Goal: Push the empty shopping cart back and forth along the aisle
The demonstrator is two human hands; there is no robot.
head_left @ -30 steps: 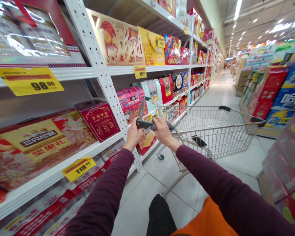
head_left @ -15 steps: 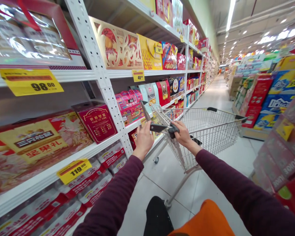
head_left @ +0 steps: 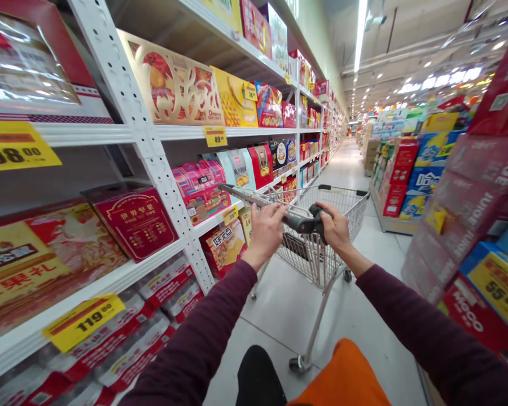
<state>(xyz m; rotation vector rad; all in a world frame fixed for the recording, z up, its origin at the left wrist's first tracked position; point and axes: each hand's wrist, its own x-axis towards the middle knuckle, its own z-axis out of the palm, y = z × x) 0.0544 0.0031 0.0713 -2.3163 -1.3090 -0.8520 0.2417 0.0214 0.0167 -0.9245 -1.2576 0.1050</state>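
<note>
Both my hands grip the dark handle bar (head_left: 301,224) of a wire shopping cart (head_left: 328,225) in a supermarket aisle. My left hand (head_left: 267,228) is wrapped round the bar's left part, my right hand (head_left: 334,227) round its right end. The cart's basket points down the aisle and stands close to the shelving on the left. I cannot make out anything in the basket. My sleeves are dark maroon.
White shelving (head_left: 165,132) runs along the left, packed with red and yellow gift boxes and yellow price tags (head_left: 215,136). Stacked red and blue cartons (head_left: 469,186) line the right side. The tiled aisle floor (head_left: 347,169) stretches ahead.
The cart has swung from pointing right across the aisle to pointing straight down it. My hands moved right with the handle, still holding it.
</note>
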